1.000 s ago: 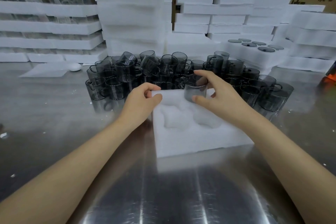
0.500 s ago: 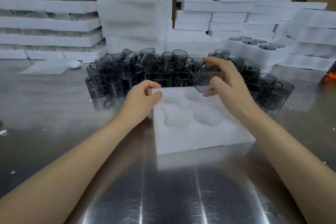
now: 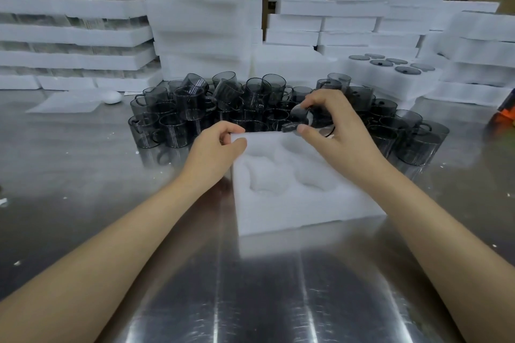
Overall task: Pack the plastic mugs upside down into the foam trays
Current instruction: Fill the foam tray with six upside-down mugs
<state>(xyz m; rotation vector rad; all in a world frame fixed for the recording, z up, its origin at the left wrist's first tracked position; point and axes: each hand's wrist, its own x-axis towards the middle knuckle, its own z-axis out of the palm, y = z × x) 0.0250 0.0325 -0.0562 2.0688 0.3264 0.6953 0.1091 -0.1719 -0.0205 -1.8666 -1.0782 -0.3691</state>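
Since a second ago we have lifted the mug point(image 3: 305, 120) off the far edge of the foam tray point(image 3: 292, 211) and tipped it in our right hand point(image 3: 338, 133); our left hand point(image 3: 214, 147) has stayed put. The right hand's fingers and thumb curl round the mug, held in the air just above the tray's 12 o'clock edge. The left hand pinches the tray's 10 o'clock corner. The tray lies flat on the steel tabletop point(image 3: 250, 292), its round hollows facing up.

Behind it, from 10 to 2 o'clock, a crowd of loose mugs point(image 3: 195, 108) stands, some tilted, close against the tray's far edge and behind the right hand. Beyond them rise foam stacks point(image 3: 195, 8); at 1 o'clock a filled tray point(image 3: 362, 75) shows round mug bases up. A small white oval point(image 3: 111, 97) lies at 10 o'clock.

The held mug is smoky grey and see-through, blurred, so we cannot tell which end faces us.
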